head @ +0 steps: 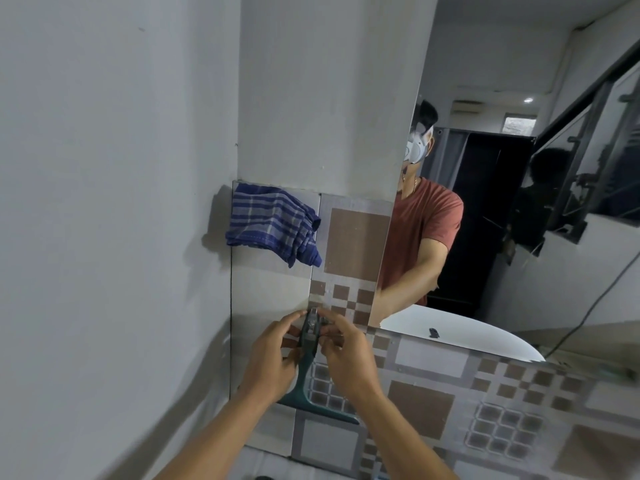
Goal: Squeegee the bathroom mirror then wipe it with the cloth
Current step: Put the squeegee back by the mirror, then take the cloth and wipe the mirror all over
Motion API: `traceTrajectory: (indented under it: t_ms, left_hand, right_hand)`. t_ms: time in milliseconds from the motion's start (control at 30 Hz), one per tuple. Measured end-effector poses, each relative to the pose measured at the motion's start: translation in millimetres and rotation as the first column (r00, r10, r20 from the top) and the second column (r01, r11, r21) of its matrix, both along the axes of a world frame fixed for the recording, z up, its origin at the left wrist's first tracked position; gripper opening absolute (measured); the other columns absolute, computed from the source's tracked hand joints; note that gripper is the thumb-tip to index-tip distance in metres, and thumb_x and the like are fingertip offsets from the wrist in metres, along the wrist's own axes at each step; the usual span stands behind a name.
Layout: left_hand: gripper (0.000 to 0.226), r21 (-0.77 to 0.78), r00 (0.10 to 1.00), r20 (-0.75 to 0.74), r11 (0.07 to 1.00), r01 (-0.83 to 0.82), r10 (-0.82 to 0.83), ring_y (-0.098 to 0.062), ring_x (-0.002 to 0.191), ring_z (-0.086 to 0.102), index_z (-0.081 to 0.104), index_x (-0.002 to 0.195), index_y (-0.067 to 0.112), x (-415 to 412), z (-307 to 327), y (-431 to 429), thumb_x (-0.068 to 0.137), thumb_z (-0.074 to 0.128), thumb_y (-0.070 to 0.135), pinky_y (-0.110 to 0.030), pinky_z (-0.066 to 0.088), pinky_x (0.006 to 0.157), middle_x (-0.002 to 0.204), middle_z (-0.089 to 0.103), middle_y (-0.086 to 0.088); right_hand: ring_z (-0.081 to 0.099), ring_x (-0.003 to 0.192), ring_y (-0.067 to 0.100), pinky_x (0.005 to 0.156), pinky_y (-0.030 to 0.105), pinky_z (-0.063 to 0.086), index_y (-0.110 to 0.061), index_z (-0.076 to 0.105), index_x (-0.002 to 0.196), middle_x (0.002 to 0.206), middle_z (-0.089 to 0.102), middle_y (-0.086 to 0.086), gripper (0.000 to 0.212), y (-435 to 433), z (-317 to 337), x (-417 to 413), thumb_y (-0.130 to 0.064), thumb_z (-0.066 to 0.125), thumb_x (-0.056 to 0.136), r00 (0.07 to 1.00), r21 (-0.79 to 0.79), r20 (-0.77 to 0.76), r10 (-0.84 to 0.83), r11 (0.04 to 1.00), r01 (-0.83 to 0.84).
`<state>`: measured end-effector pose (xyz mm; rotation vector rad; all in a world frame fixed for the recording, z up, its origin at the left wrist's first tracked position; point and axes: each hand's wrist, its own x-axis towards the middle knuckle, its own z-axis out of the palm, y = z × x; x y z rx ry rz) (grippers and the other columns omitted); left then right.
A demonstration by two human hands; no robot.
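A dark green squeegee point(309, 368) hangs against the tiled wall, handle up and blade down, its top at a small hook. My left hand point(273, 355) grips the handle from the left. On the other side, my right hand point(346, 355) has its fingers on the upper handle near the hook. A blue checked cloth point(273, 225) hangs over the top edge of the tiles, above and left of the hands. The mirror point(519, 202) fills the upper right and reflects a person in a red shirt.
A plain white wall point(114, 202) runs along the left, close to my left arm. Brown and grey patterned tiles point(450, 393) cover the wall below the mirror. A white basin shows reflected at the mirror's bottom edge.
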<state>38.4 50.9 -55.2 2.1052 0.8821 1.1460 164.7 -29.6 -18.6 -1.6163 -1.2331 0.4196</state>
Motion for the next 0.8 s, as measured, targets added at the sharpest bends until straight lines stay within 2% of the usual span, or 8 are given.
traceTrajectory:
  t_ms: [133, 267, 333, 433, 500, 567, 667, 800]
  left_hand:
    - [0.064, -0.04, 1.0, 0.002, 0.999, 0.002, -0.002, -0.01, 0.102, 0.063, 0.054, 0.137, 0.033, -8, 3, -2, 0.085, 0.073, 0.001, -0.021, 0.057, 0.089, 0.112, 0.061, 0.012]
    - [0.05, -0.023, 0.999, -0.031, 0.999, -0.03, 0.029, -0.008, 0.102, 0.061, 0.061, 0.129, 0.025, -20, 25, -8, 0.087, 0.068, -0.002, -0.007, 0.051, 0.08, 0.112, 0.062, 0.009]
    - [0.043, 0.07, 0.997, -0.004, 0.994, -0.083, 0.084, -0.003, 0.093, 0.062, 0.065, 0.125, 0.024, -30, 47, -14, 0.088, 0.066, 0.002, -0.007, 0.05, 0.074, 0.105, 0.064, 0.011]
    - [0.026, 0.293, 0.985, 0.077, 0.94, -0.171, 0.155, -0.004, 0.077, 0.063, 0.07, 0.113, 0.025, -46, 88, -29, 0.09, 0.065, 0.016, -0.02, 0.056, 0.067, 0.093, 0.067, 0.015]
    - [0.017, 0.468, 0.967, 0.172, 0.848, -0.25, 0.19, -0.005, 0.064, 0.062, 0.073, 0.104, 0.022, -55, 118, -39, 0.09, 0.063, 0.022, -0.024, 0.055, 0.057, 0.085, 0.07, 0.014]
    - [0.012, 0.58, 0.94, 0.261, 0.742, -0.336, 0.222, -0.004, 0.059, 0.056, 0.073, 0.097, 0.019, -59, 148, -42, 0.09, 0.063, 0.02, -0.014, 0.046, 0.052, 0.08, 0.07, 0.012]
    - [0.014, 0.635, 0.905, 0.263, 0.647, -0.422, 0.333, -0.013, 0.082, 0.06, 0.07, 0.104, 0.018, -61, 186, -33, 0.096, 0.06, 0.021, -0.017, 0.044, 0.06, 0.094, 0.072, 0.004]
    - [0.027, 0.618, 0.881, 0.05, 0.679, -0.397, 0.47, -0.026, 0.111, 0.056, 0.066, 0.122, 0.018, -57, 218, -11, 0.1, 0.051, 0.022, -0.035, 0.052, 0.073, 0.118, 0.066, -0.001]
  right_hand:
    - [0.062, 0.084, -0.001, 0.07, 0.006, 0.051, -0.029, 0.053, 0.143, 0.123, 0.067, -0.005, 0.051, -9, 14, -2, 0.0, 0.051, 0.101, 0.995, -0.058, 0.098, 0.011, 0.998, -0.005]
    - [0.061, 0.084, 0.002, 0.072, 0.008, 0.051, -0.023, 0.061, 0.133, 0.114, 0.069, -0.004, 0.04, -18, 36, -8, -0.001, 0.051, 0.101, 0.985, -0.039, 0.167, -0.035, 0.998, 0.042]
    - [0.063, 0.09, 0.006, 0.077, 0.014, 0.052, -0.02, 0.064, 0.128, 0.112, 0.071, -0.001, 0.033, -22, 52, -12, -0.005, 0.05, 0.102, 0.979, 0.033, 0.189, -0.081, 0.997, 0.076]
    - [0.066, 0.09, 0.014, 0.079, 0.028, 0.055, -0.016, 0.07, 0.115, 0.103, 0.073, 0.0, 0.025, -23, 84, -19, -0.012, 0.049, 0.102, 0.942, 0.215, 0.272, -0.198, 0.966, 0.141]
    - [0.065, 0.098, 0.014, 0.085, 0.028, 0.053, -0.014, 0.07, 0.115, 0.108, 0.072, -0.002, 0.026, -20, 107, -24, -0.015, 0.049, 0.1, 0.919, 0.321, 0.306, -0.247, 0.936, 0.144]
    - [0.062, 0.106, 0.014, 0.087, 0.024, 0.048, -0.015, 0.068, 0.121, 0.116, 0.07, -0.002, 0.029, -16, 131, -30, -0.019, 0.048, 0.101, 0.901, 0.377, 0.34, -0.271, 0.917, 0.134]
    - [0.061, 0.112, 0.017, 0.088, 0.026, 0.044, -0.014, 0.064, 0.126, 0.122, 0.068, 0.002, 0.031, -5, 162, -34, -0.025, 0.046, 0.103, 0.885, 0.355, 0.401, -0.238, 0.931, 0.089]
    - [0.061, 0.118, 0.026, 0.098, 0.039, 0.05, -0.013, 0.057, 0.137, 0.13, 0.066, 0.009, 0.038, 13, 183, -38, -0.026, 0.045, 0.104, 0.871, 0.188, 0.477, -0.119, 0.982, 0.031]
